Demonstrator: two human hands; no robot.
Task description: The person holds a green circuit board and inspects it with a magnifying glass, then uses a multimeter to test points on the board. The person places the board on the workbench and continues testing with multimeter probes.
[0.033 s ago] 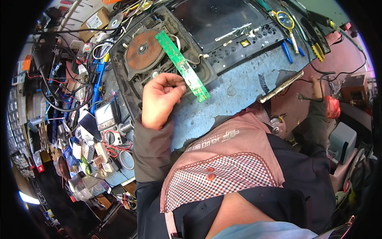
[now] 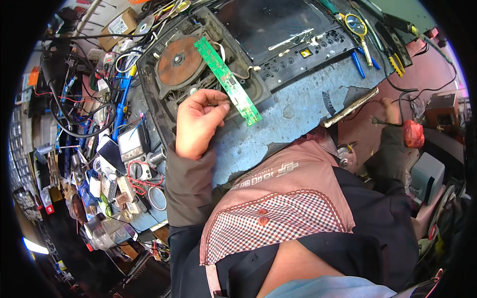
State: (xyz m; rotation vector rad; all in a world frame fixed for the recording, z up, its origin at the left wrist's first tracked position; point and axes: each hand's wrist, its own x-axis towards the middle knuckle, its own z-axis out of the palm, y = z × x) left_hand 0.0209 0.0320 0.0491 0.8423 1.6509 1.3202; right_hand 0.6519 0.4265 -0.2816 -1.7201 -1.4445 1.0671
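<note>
My left hand (image 2: 198, 121) is closed in a pinch at the near left edge of a long, narrow green circuit board (image 2: 226, 79). The board lies slantwise above the opened induction cooker (image 2: 149, 84), whose round copper coil (image 2: 181, 62) shows at its left. White connectors and a loose wire sit beside the board. Off the table's right side, my right hand (image 2: 392, 111) reaches out low near a black power plug (image 2: 380, 120) and its cord. Its fingers are small and partly hidden, so I cannot make out a grip.
A black glass-topped panel (image 2: 273, 25) with a control strip lies at the back. To its right are a yellow-rimmed magnifier (image 2: 356, 26) and blue-handled pliers (image 2: 357, 64). Meters, cables and parts crowd the left side, with a multimeter (image 2: 140, 171). A red bag (image 2: 413, 134) sits at right.
My right hand has shifted slightly to the left. My left hand and the circuit board have moved up very slightly.
</note>
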